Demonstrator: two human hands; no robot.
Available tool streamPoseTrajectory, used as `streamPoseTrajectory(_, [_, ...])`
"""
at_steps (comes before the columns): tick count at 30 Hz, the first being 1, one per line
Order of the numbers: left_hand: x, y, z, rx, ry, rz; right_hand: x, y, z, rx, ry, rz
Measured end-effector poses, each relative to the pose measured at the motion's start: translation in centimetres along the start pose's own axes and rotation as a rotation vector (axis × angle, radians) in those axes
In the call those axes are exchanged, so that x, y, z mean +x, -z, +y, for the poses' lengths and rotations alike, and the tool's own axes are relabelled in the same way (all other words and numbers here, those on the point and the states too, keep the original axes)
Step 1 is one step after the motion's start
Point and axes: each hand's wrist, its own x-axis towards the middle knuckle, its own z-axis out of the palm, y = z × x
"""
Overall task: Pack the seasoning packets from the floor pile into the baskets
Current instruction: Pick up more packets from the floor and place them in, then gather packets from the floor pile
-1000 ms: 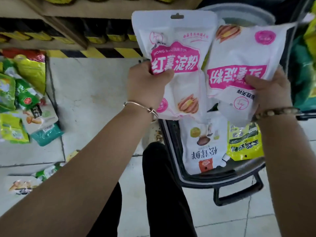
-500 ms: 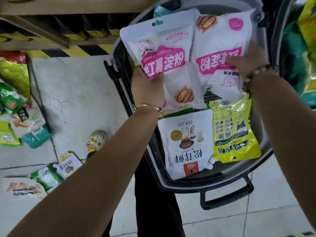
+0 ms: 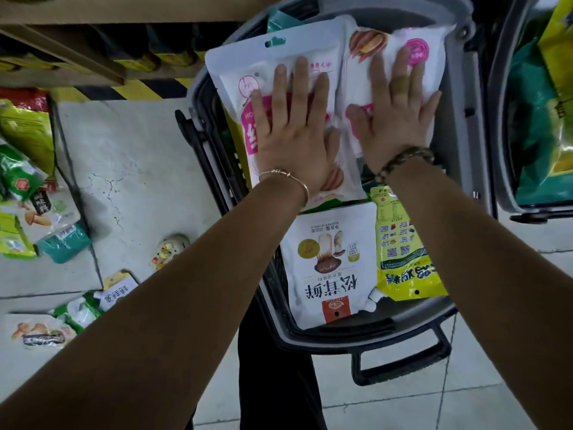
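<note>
1. Both hands are flat: the left hand and the right hand are spread with fingers straight. The palms press down and nothing is gripped.
2. Under the left palm lies a white-and-pink packet and under the right its twin. They sit side by side, edges meeting between the thumbs, at the far end of the grey basket.
3. Back by the wrists, a white mushroom packet and a yellow packet lie in the same basket.
4. This basket looks well on its way, and a second basket, out beyond the right hand, holds bags too.
5. Plenty is left, I'd say. The floor pile sits well off to the left of the left hand, with loose floor packets beside the left forearm.
6. Half a second back each hand pinched its packet by the edge, held up over the basket — now both packets are down and being pressed flat.
</note>
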Motion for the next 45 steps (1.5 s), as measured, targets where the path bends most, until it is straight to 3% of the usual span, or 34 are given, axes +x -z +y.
streamPoseTrajectory(7, [1.3,-1.2,0.7,-0.016,0.039,-0.034,1.1,-2.0,0.0,-0.036,-0.027,-0.002])
streamPoseTrajectory(15, [1.4,-0.8,1.1,-0.016,0.027,-0.062,2.2,-1.5,0.4,-0.135,-0.043,-0.184])
streamPoseTrajectory(20, [-0.7,1.0,-1.0,-0.068,0.015,-0.042,1.6,-0.6,-0.7,0.116,-0.103,-0.198])
streamPoseTrajectory(24, [-4.5,3.4,-5.3,-0.178,0.203,0.034,-0.1,0.6,-2.7,0.444,-0.105,-0.094])
streamPoseTrajectory(26, [-6.6,4.7,-8.0,-0.291,0.327,0.065,-1.4,1.4,-4.8,0.535,-0.043,-0.008])
streamPoseTrajectory(32, [-12.6,6.1,-16.8,-0.472,0.548,0.113,-4.7,3.1,-16.5,0.469,0.343,0.108])
streamPoseTrajectory(36, [-16.1,5.9,-23.2,-0.534,0.687,0.171,-7.0,1.6,-26.2,0.323,0.553,-0.022])
streamPoseTrajectory(45, [-24.5,2.3,-37.6,-0.564,0.940,0.184,-9.9,-6.5,-42.5,0.185,0.614,-0.305])
